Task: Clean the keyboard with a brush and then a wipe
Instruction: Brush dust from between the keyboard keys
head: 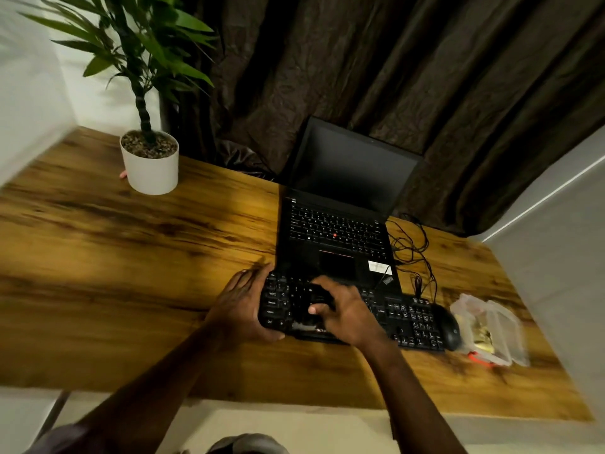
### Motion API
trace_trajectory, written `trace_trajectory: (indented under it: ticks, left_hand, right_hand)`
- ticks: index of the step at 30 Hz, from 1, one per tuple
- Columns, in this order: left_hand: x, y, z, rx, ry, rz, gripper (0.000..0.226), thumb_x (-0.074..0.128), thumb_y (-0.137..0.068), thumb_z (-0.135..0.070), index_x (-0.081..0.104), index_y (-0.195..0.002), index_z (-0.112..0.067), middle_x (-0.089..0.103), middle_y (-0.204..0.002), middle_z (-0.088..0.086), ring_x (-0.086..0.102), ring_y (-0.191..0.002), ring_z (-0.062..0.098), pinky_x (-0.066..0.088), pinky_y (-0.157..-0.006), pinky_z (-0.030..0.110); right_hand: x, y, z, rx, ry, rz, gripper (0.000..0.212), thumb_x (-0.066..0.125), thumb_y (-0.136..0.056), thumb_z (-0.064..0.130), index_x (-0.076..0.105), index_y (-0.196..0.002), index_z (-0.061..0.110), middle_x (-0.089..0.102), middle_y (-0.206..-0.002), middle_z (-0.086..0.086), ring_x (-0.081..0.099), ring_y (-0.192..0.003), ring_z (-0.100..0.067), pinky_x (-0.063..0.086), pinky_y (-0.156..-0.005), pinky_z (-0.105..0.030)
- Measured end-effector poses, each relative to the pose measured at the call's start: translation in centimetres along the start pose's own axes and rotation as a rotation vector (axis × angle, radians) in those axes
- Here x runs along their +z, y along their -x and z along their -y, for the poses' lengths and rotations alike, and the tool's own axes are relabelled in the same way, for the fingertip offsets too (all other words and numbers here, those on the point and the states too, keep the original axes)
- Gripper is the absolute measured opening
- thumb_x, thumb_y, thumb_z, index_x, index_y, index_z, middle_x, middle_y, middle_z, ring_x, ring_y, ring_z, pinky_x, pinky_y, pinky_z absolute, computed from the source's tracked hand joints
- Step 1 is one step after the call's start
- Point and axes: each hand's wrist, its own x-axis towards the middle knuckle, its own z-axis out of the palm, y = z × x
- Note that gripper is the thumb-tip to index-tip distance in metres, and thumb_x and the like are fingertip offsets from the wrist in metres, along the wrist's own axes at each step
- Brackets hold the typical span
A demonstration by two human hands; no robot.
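Observation:
A black keyboard (409, 319) lies on the wooden desk (131, 257) in front of an open laptop. My left hand (242, 306) grips the keyboard's left end, thumb at the front edge. My right hand (347, 312) hovers over the left-middle keys with its fingers curled round a dark object (319, 294), blurred, which looks like the brush. A pale grey patch (304, 325) shows near the keyboard's front edge below that hand; I cannot tell whether it is bristles. No wipe is clearly visible.
The black laptop (337, 231), screen dark, stands right behind the keyboard. A black mouse (450, 327) and a clear plastic packet (491, 329) lie to the right. Tangled cables (412, 247) run beside the laptop. A potted plant (150, 165) stands at the back left.

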Motion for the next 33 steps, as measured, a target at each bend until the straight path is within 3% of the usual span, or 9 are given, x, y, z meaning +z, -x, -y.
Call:
trace_trajectory:
  ticks: [3, 8, 15, 19, 23, 26, 31, 33]
  left_hand:
    - [0.0, 0.0, 0.1, 0.002, -0.002, -0.010, 0.142, 0.073, -0.046, -0.081, -0.005, -0.155, -0.034, 0.016, -0.163, -0.005, 0.014, -0.149, 0.018, 0.009, -0.123, 0.033]
    - [-0.3, 0.0, -0.3, 0.034, -0.016, -0.012, 0.141, 0.074, -0.050, -0.078, -0.002, -0.156, -0.026, 0.021, -0.161, -0.002, 0.016, -0.146, 0.015, 0.001, -0.119, 0.024]
    - [-0.6, 0.2, -0.7, 0.016, -0.023, 0.019, 0.142, 0.076, -0.052, -0.077, -0.008, -0.156, -0.029, 0.011, -0.165, 0.000, 0.009, -0.150, 0.018, -0.009, -0.116, 0.022]
    - [-0.4, 0.0, -0.3, 0.010, -0.023, 0.035, 0.144, 0.071, -0.049, -0.082, -0.011, -0.155, -0.031, 0.010, -0.165, -0.001, 0.009, -0.150, 0.017, -0.006, -0.120, 0.026]
    - [-0.1, 0.0, -0.1, 0.020, -0.029, 0.018, 0.144, 0.070, -0.047, -0.084, -0.009, -0.155, -0.030, 0.016, -0.164, -0.001, 0.013, -0.149, 0.017, -0.003, -0.122, 0.028]
    - [0.0, 0.0, 0.0, 0.018, -0.029, 0.015, 0.146, 0.070, -0.046, -0.085, -0.010, -0.155, -0.031, 0.016, -0.164, -0.001, 0.013, -0.150, 0.018, -0.001, -0.123, 0.030]
    - [0.1, -0.2, 0.3, 0.014, -0.033, 0.032, 0.148, 0.068, -0.044, -0.088, -0.016, -0.154, -0.034, 0.009, -0.166, -0.001, 0.009, -0.151, 0.017, 0.002, -0.124, 0.032]
    - [0.2, -0.3, 0.4, 0.015, -0.044, 0.023, 0.148, 0.067, -0.043, -0.088, -0.015, -0.154, -0.033, 0.010, -0.165, 0.000, 0.010, -0.151, 0.017, 0.004, -0.124, 0.033]
  right_hand:
    - [0.1, -0.1, -0.7, 0.017, 0.032, 0.009, 0.038, 0.063, -0.086, 0.038, 0.050, -0.122, 0.045, 0.063, -0.110, -0.001, 0.062, -0.103, -0.020, 0.057, -0.085, -0.043]
    - [1.3, 0.0, 1.1, -0.082, -0.138, -0.054, 0.029, 0.068, -0.091, 0.026, 0.058, -0.118, 0.022, 0.067, -0.097, -0.001, 0.067, -0.087, -0.010, 0.054, -0.069, -0.020]
    - [-1.7, 1.9, -2.5, 0.047, -0.048, -0.029, 0.036, 0.068, -0.090, 0.023, 0.055, -0.123, 0.033, 0.061, -0.105, 0.005, 0.060, -0.095, -0.007, 0.056, -0.079, -0.030]
    - [-1.8, 2.0, -3.1, 0.098, 0.052, -0.018, 0.042, 0.066, -0.090, 0.033, 0.046, -0.123, 0.048, 0.058, -0.114, -0.001, 0.057, -0.105, -0.019, 0.056, -0.087, -0.043]
    - [-0.1, 1.5, -0.8, 0.020, -0.098, -0.011, 0.034, 0.066, -0.089, 0.033, 0.051, -0.112, 0.053, 0.062, -0.112, -0.001, 0.063, -0.102, -0.016, 0.060, -0.083, -0.038]
    - [-0.4, 1.6, -0.7, 0.011, -0.133, -0.015, 0.043, 0.068, -0.090, 0.022, 0.052, -0.108, 0.056, 0.065, -0.110, 0.002, 0.066, -0.099, -0.011, 0.060, -0.080, -0.030]
    - [-3.0, 3.1, -4.1, 0.103, -0.109, -0.038, 0.038, 0.070, -0.088, 0.015, 0.057, -0.115, 0.038, 0.064, -0.110, -0.003, 0.067, -0.097, -0.017, 0.060, -0.075, -0.026]
    - [-3.3, 3.4, -5.0, 0.120, -0.092, -0.050, 0.041, 0.070, -0.087, 0.014, 0.056, -0.112, 0.044, 0.064, -0.109, -0.002, 0.067, -0.098, -0.018, 0.060, -0.077, -0.029]
